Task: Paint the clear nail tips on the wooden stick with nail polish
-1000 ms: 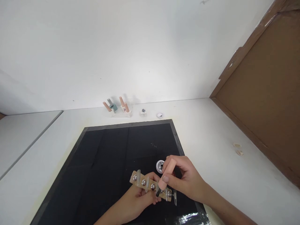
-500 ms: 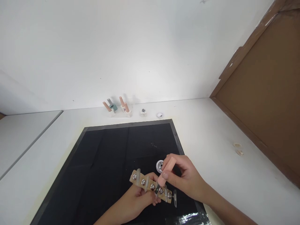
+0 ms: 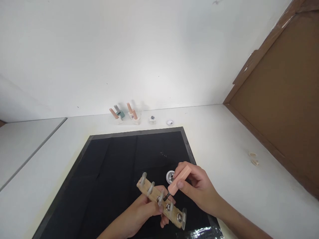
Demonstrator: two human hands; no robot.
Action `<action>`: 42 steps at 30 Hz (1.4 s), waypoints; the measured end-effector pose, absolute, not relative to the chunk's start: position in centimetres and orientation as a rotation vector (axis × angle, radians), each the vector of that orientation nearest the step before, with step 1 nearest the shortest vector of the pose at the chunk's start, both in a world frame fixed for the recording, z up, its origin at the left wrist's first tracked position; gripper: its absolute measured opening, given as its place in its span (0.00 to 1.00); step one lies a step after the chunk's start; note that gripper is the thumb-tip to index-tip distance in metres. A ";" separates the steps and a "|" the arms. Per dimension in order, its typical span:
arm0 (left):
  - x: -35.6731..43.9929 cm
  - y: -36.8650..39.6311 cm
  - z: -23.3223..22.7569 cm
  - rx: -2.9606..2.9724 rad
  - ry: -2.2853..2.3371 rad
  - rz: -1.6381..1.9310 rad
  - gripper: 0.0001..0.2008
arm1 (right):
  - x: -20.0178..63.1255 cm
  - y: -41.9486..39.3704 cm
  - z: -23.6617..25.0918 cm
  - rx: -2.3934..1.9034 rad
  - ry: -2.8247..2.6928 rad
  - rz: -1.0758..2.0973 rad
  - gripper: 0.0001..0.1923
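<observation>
A person's left hand (image 3: 139, 217) grips a wooden nail-tip holder (image 3: 159, 203) from below at the near edge of the scene, fingers curled around the strip, which slants from far left to near right above a black mat (image 3: 119, 166). Clear nail tips (image 3: 151, 188) stand on shiny metal studs along the strip, and one more tip juts out at its near right end. The right hand (image 3: 196, 186) pinches a peach-coloured polish brush cap (image 3: 179, 179) between thumb and fingers, the cap tilted with its dark brush end pointing down and left, touching or just short of a tip near the middle of the holder; the exact contact is too small to tell. Just beyond the brush cap, a small open bottle (image 3: 170, 177) with a white rim sits on the mat, partly hidden by the right hand's fingers. The mat lies on a white worktop (image 3: 236, 186) that runs to a white wall. Against that wall, on the far side, stand several polish bottles (image 3: 124, 114) with peach and grey caps, with a small jar (image 3: 152, 119) and a round lid (image 3: 169, 122) to their right. Two small pale pieces (image 3: 253, 158) lie well apart on the right, near a brown board (image 3: 281, 99) that leans along that side.
</observation>
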State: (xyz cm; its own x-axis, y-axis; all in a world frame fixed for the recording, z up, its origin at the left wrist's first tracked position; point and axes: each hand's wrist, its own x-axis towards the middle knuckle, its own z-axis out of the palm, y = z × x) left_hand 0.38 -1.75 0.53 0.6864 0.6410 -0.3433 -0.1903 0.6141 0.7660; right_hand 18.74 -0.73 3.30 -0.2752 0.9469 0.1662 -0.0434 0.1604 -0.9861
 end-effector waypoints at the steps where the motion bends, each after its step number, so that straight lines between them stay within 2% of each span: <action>1: 0.4 -1.7 0.6 0.755 0.657 0.514 0.11 | 18.7 -0.7 3.3 -0.932 -1.469 1.294 0.10; 11: 0.0 -1.6 0.1 0.539 0.514 0.520 0.11 | 18.8 -0.7 2.9 -1.017 -1.376 1.194 0.09; 20: 0.0 -1.5 -0.4 0.410 0.394 0.528 0.12 | 19.2 -0.6 3.3 -0.912 -1.371 1.353 0.05; 28: 0.0 -1.2 0.0 0.429 0.398 0.518 0.12 | 19.4 -0.6 3.4 -0.884 -1.373 1.476 0.07; 42: 0.2 -1.2 -0.3 0.425 0.392 0.510 0.12 | 19.5 -0.4 2.9 -0.934 -1.409 1.498 0.07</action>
State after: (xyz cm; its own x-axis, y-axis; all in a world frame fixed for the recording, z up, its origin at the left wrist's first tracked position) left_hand 0.22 -1.18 -0.33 0.8030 0.5404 -0.2514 -0.3816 0.7902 0.4796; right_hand 19.51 -0.41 2.94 -0.3552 0.9342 0.0339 -0.0912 0.0015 -0.9958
